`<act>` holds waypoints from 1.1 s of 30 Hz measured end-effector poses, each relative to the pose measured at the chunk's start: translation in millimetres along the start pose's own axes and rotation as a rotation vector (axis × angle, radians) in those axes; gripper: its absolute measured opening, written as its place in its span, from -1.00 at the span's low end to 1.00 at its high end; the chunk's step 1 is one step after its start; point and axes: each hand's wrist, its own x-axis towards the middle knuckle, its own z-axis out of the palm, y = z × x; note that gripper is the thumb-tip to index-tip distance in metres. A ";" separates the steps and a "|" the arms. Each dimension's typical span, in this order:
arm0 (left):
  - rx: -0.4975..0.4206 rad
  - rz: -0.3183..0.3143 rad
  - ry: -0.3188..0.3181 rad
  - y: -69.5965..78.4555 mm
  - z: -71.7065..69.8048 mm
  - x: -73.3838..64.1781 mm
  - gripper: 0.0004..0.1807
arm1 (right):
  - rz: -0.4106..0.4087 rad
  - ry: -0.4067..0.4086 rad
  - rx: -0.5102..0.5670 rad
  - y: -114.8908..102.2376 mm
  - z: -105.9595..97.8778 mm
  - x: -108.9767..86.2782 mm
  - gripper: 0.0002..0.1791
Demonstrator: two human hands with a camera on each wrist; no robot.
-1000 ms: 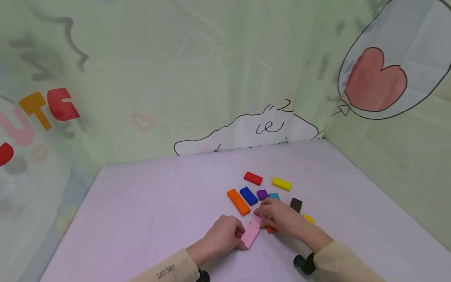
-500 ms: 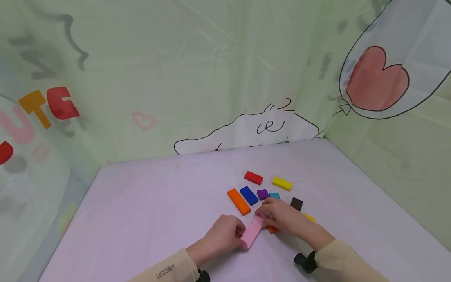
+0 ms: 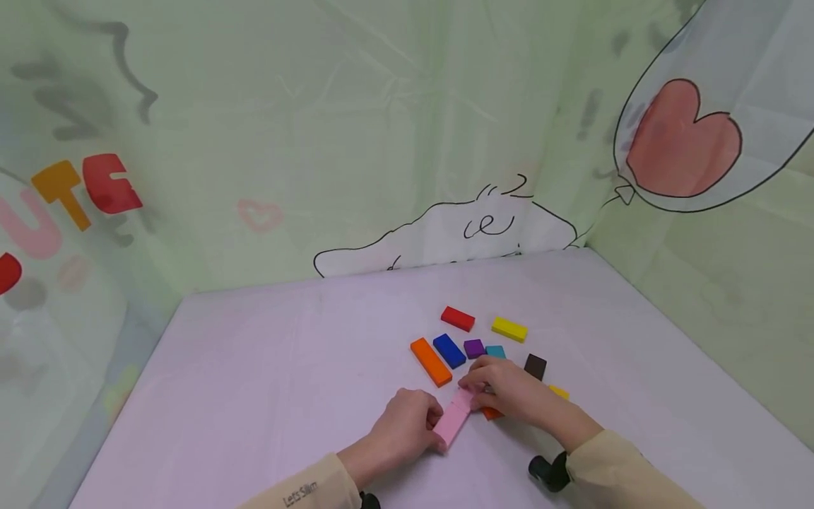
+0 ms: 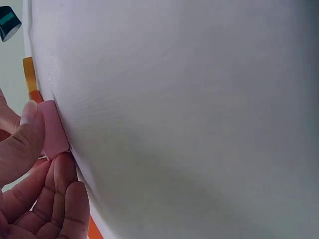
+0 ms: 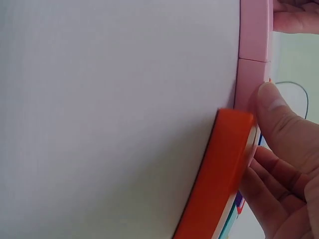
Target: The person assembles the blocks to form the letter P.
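Observation:
Two pink blocks lie end to end on the table, the nearer pink block [image 3: 449, 428] larger in the head view than the farther pink block [image 3: 463, 399]. My left hand [image 3: 407, 424] pinches the nearer one between thumb and fingers. With thumb and fingers my right hand [image 3: 509, 389] holds the far end of the other. The right wrist view shows the ends meeting at a thin seam, and a red-orange block [image 5: 214, 174] close beside the right thumb. From the head, that block is partly hidden under the right hand.
Beyond the hands lie an orange block [image 3: 431, 363], a blue block [image 3: 449, 351], a red block [image 3: 458, 319], a yellow block [image 3: 509, 329], a purple block [image 3: 474, 348], a teal block [image 3: 495, 351] and a black block [image 3: 535, 366]. Another yellow block [image 3: 559, 392] shows behind the right wrist.
The seam between the two pink blocks has narrowed and they line up straighter than a second ago. Both hands keep nearly the same place.

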 end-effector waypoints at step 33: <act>-0.147 -0.096 0.216 -63.2 -27.0 -105.8 -0.62 | -0.440 -0.119 -0.072 -92.4 37.2 45.5 -0.71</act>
